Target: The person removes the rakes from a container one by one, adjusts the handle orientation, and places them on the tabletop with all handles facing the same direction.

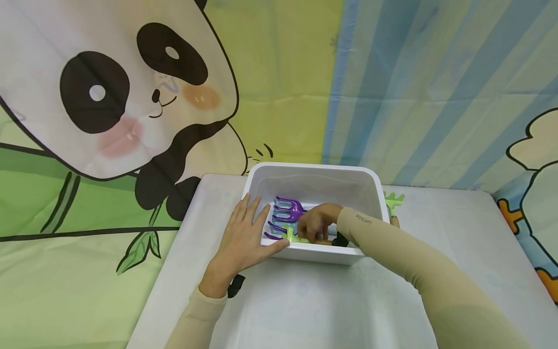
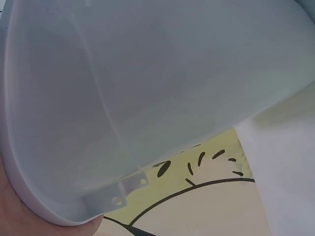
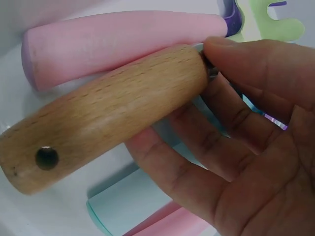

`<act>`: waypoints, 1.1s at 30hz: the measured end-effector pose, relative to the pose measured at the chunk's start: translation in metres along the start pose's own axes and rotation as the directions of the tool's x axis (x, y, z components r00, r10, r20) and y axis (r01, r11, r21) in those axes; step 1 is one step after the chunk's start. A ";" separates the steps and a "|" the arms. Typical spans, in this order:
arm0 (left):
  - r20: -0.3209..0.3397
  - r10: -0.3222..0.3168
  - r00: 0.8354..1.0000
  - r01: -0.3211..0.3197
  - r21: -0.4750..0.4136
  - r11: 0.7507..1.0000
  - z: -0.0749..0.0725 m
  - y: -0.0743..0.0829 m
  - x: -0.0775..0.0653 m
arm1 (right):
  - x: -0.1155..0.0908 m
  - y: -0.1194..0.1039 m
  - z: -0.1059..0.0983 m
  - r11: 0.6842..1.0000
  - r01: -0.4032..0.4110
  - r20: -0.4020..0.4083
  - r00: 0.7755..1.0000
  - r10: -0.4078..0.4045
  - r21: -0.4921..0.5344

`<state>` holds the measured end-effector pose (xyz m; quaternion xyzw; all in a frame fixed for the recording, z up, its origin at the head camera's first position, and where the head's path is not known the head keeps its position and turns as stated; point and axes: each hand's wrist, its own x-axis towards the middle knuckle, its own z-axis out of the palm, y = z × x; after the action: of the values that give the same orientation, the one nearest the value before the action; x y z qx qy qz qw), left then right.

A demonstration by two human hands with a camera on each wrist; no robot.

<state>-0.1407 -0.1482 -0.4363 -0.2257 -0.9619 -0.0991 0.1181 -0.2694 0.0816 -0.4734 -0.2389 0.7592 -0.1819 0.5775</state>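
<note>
Head view: we see our right hand (image 1: pixel 317 222) pinching the wooden handle (image 3: pixel 108 115) of a green rake (image 1: pixel 289 235), seven o'clock inside the white bin (image 1: pixel 314 166); our left hand (image 1: pixel 244 242), fingers (image 1: pixel 262 217) spread, touches the bin at eight.

Head view high, facing forward-down over bin (image 1: pixel 314 183), left wrist close beside bin, right wrist close on wooden handle (image 3: pixel 108 118), handle shared with head.
</note>
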 end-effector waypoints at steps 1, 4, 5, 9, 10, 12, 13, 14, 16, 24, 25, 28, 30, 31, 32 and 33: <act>-0.002 0.001 1.000 -0.001 0.002 1.000 0.000 0.000 0.000 | 0.000 0.000 0.000 1.000 -0.003 -0.003 1.000 0.003 0.006; -0.004 0.001 1.000 -0.001 0.000 1.000 0.000 0.000 0.000 | 0.000 0.002 -0.002 1.000 -0.010 -0.007 1.000 0.011 0.019; -0.003 0.000 1.000 0.000 -0.001 1.000 0.000 0.000 0.000 | 0.000 0.002 -0.002 1.000 -0.012 -0.009 1.000 0.013 0.024; 0.005 -0.007 1.000 0.007 -0.003 1.000 0.000 0.001 0.000 | 0.001 0.002 -0.003 0.999 -0.015 -0.009 1.000 0.015 0.033; 0.007 -0.009 1.000 0.009 -0.003 1.000 -0.001 0.001 0.000 | 0.001 0.001 -0.003 0.999 -0.012 -0.005 1.000 0.012 0.031; 0.015 -0.013 1.000 0.013 0.000 1.000 -0.001 0.001 0.001 | 0.001 0.001 -0.003 0.999 -0.009 0.000 1.000 0.009 0.032; 0.019 -0.016 1.000 0.016 0.001 1.000 -0.002 0.002 0.001 | 0.001 0.001 -0.002 1.000 -0.006 0.002 1.000 0.006 0.030; 0.021 -0.018 1.000 0.018 0.001 1.000 -0.002 0.002 0.001 | 0.001 0.001 -0.002 1.000 -0.004 0.001 1.000 0.004 0.029; 0.028 -0.022 0.999 0.022 0.004 1.000 -0.002 0.002 0.001 | 0.000 0.001 -0.002 0.999 -0.002 -0.001 1.000 0.002 0.032; 0.020 -0.017 1.000 0.017 -0.002 1.000 -0.002 0.002 0.001 | -0.001 0.000 0.000 1.000 0.004 -0.019 1.000 -0.004 0.027; 0.019 -0.016 1.000 0.017 -0.004 1.000 -0.002 0.002 0.000 | -0.001 0.000 0.000 1.000 0.002 -0.021 1.000 -0.002 0.024; 0.019 -0.018 1.000 0.018 -0.004 1.000 -0.002 0.002 0.001 | -0.001 0.000 0.000 1.000 -0.007 -0.020 1.000 0.008 0.019; 0.024 -0.021 0.999 0.022 -0.002 1.000 -0.002 0.002 0.001 | -0.001 0.000 -0.001 1.000 -0.017 -0.020 1.000 0.017 0.025; 0.025 -0.021 0.999 0.021 0.000 1.000 -0.002 0.002 0.001 | -0.001 0.000 -0.002 0.999 -0.021 -0.020 1.000 0.022 0.028; 0.026 -0.021 0.999 0.021 0.000 1.000 -0.002 0.002 0.001 | -0.001 0.000 -0.002 0.999 -0.023 -0.020 1.000 0.024 0.032; 0.026 -0.019 0.999 0.019 0.001 1.000 -0.002 0.002 0.001 | -0.001 -0.001 -0.003 0.999 -0.023 -0.020 1.000 0.024 0.033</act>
<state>-0.1405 -0.1463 -0.4336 -0.2175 -0.9656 -0.0968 0.1046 -0.2719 0.0820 -0.4713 -0.2185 0.7648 -0.1898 0.5756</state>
